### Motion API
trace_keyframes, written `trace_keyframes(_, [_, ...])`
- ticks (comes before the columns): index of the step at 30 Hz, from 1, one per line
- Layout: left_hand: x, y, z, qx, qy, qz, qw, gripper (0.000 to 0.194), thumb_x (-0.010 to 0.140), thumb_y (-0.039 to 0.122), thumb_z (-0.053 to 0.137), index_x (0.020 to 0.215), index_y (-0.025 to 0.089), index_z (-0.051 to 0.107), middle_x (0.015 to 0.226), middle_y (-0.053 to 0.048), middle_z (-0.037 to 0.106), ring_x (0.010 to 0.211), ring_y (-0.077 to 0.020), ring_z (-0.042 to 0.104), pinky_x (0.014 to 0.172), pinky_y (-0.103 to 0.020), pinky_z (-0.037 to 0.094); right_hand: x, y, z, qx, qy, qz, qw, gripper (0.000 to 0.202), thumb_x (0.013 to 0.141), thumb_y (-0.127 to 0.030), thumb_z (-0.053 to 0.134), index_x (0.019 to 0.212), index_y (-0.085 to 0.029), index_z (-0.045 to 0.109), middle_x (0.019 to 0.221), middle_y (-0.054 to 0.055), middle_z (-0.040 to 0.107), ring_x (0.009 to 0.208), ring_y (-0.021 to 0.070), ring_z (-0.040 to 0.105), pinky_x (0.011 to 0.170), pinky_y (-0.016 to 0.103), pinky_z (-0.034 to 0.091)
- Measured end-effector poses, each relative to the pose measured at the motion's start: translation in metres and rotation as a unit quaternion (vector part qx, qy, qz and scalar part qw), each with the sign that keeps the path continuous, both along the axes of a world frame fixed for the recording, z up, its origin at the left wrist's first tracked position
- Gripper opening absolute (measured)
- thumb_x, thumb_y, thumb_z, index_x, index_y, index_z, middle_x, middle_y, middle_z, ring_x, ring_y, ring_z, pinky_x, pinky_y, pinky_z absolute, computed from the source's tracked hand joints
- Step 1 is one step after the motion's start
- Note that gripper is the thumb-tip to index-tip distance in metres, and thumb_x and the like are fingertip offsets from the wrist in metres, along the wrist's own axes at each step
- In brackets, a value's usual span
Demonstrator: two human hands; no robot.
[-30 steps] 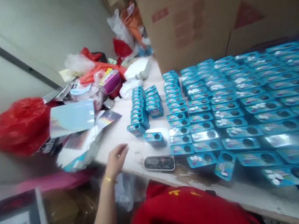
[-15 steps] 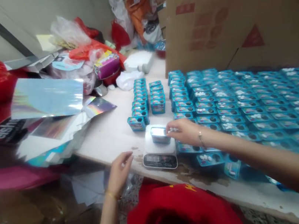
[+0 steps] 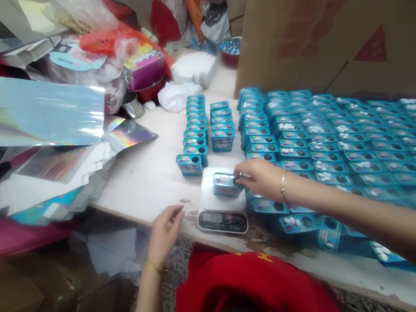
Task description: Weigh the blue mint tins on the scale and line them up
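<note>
On the table's front edge, a white digital scale carries a small blue box with a shiny top. The fingers of my right hand are pinched closed at the box's right end, by a dark opening; their tips are partly hidden. To the left of the scale, my left hand hovers at the table edge, loosely curled with thumb and fingers apart, holding nothing. Behind the scale, similar blue boxes stand in two short rows.
Many blue boxes, several showing white pieces, cover the right side of the table. A large cardboard box rises behind them. Shiny sheets are piled at left. A purple box and a white bag sit farther back.
My right fingers have shifted slightly over the box's right end, and the white pieces seen in them before no longer show. The view has moved closer to the table. My left hand stays much the same.
</note>
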State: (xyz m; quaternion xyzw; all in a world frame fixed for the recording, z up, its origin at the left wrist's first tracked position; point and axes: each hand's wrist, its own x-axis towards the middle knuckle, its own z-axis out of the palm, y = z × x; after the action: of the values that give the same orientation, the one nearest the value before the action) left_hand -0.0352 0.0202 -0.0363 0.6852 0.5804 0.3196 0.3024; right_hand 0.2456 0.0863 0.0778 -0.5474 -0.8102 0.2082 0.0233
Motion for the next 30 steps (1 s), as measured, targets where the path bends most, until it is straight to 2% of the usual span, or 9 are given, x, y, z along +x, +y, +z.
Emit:
trace_keyframes(4, [0.008, 0.005, 0.001, 0.0, -0.013, -0.011, 1.0, 0.026, 0.091, 0.036, 0.049, 0.098, 0.017, 0.064, 0.102, -0.006, 0.066, 0.092, -0.0185, 0.06, 0.084, -0.03, 0.047, 0.002, 0.0, -0.002, 0.005, 0.016, -0.017, 1.0, 0.017, 0.083, -0.017, 0.057, 0.095, -0.015, 0.069, 0.085, 0.009, 0.069, 0.083, 0.0217, 0.061, 0.077, 0.03, 0.043])
trace_keyframes(7, [0.011, 0.008, 0.003, -0.007, -0.018, -0.016, 1.0, 0.025, 0.091, 0.035, 0.049, 0.102, 0.018, 0.064, 0.105, -0.006, 0.065, 0.095, -0.018, 0.059, 0.085, -0.029, 0.047, 0.005, -0.001, 0.003, 0.002, 0.076, -0.035, 0.996, 0.01, 0.081, -0.016, 0.058, 0.081, -0.018, 0.069, 0.079, 0.005, 0.068, 0.078, 0.0186, 0.061, 0.075, 0.028, 0.044])
trace_keyframes(10, [0.01, 0.01, 0.005, -0.012, -0.016, -0.005, 1.0, 0.026, 0.091, 0.035, 0.049, 0.103, 0.018, 0.064, 0.102, -0.005, 0.066, 0.091, -0.0172, 0.059, 0.084, -0.028, 0.047, 0.01, -0.001, 0.011, -0.057, 0.194, -0.115, 0.973, 0.011, 0.079, -0.019, 0.06, 0.069, -0.018, 0.065, 0.058, -0.001, 0.059, 0.057, 0.0121, 0.054, 0.057, 0.023, 0.042])
trace_keyframes(12, [0.009, 0.01, 0.007, -0.011, -0.014, 0.008, 1.0, 0.026, 0.091, 0.036, 0.049, 0.101, 0.017, 0.065, 0.1, -0.005, 0.066, 0.089, -0.0171, 0.059, 0.082, -0.028, 0.047, 0.017, -0.002, 0.015, -0.149, 0.287, -0.202, 0.925, 0.011, 0.079, -0.024, 0.061, 0.071, -0.017, 0.064, 0.048, -0.003, 0.05, 0.044, 0.0082, 0.043, 0.044, 0.02, 0.034])
trace_keyframes(14, [0.007, 0.01, 0.008, -0.009, -0.01, 0.017, 1.0, 0.027, 0.09, 0.037, 0.049, 0.1, 0.017, 0.065, 0.098, -0.005, 0.067, 0.088, -0.0173, 0.059, 0.081, -0.028, 0.047, 0.026, -0.003, 0.015, -0.229, 0.395, -0.276, 0.846, 0.012, 0.077, -0.028, 0.066, 0.073, -0.016, 0.064, 0.05, -0.003, 0.051, 0.043, 0.0059, 0.039, 0.038, 0.017, 0.029])
trace_keyframes(16, [0.007, 0.01, 0.009, -0.007, -0.004, 0.022, 1.0, 0.028, 0.09, 0.037, 0.048, 0.099, 0.017, 0.065, 0.097, -0.006, 0.067, 0.088, -0.0177, 0.059, 0.081, -0.028, 0.047, 0.035, -0.006, 0.015, -0.261, 0.497, -0.314, 0.766, 0.014, 0.072, -0.027, 0.07, 0.071, -0.015, 0.064, 0.061, 0.0, 0.056, 0.048, 0.0051, 0.044, 0.038, 0.014, 0.031])
trace_keyframes(18, [0.01, 0.01, 0.01, -0.004, -0.002, 0.021, 1.0, 0.027, 0.09, 0.037, 0.048, 0.099, 0.016, 0.064, 0.098, -0.006, 0.066, 0.088, -0.0178, 0.059, 0.083, -0.029, 0.047, 0.044, -0.01, 0.013, -0.275, 0.556, -0.316, 0.718, 0.013, 0.071, -0.024, 0.072, 0.069, -0.014, 0.065, 0.068, 0.002, 0.057, 0.053, 0.005, 0.047, 0.038, 0.012, 0.033])
trace_keyframes(23, [0.03, 0.017, 0.029, 0.091, 0.003, 0.001, 0.996, 0.023, 0.091, 0.031, 0.05, 0.105, 0.017, 0.062, 0.095, -0.006, 0.064, 0.085, -0.0168, 0.058, 0.081, -0.028, 0.047, 0.054, -0.029, 0.007, -0.29, 0.563, -0.34, 0.695, 0.009, 0.068, -0.02, 0.074, 0.073, -0.014, 0.07, 0.074, 0.004, 0.059, 0.057, 0.0065, 0.05, 0.037, 0.011, 0.035])
trace_keyframes(30, [0.079, 0.039, 0.058, 0.268, 0.159, -0.139, 0.94, 0.04, 0.089, 0.035, 0.055, 0.126, 0.022, 0.049, 0.133, -0.013, 0.048, 0.125, -0.0278, 0.04, 0.103, -0.047, 0.031, 0.054, -0.057, -0.001, -0.285, 0.564, -0.387, 0.671, 0.021, 0.069, -0.031, 0.077, 0.086, -0.019, 0.071, 0.08, 0.004, 0.065, 0.065, 0.0101, 0.057, 0.045, 0.013, 0.044])
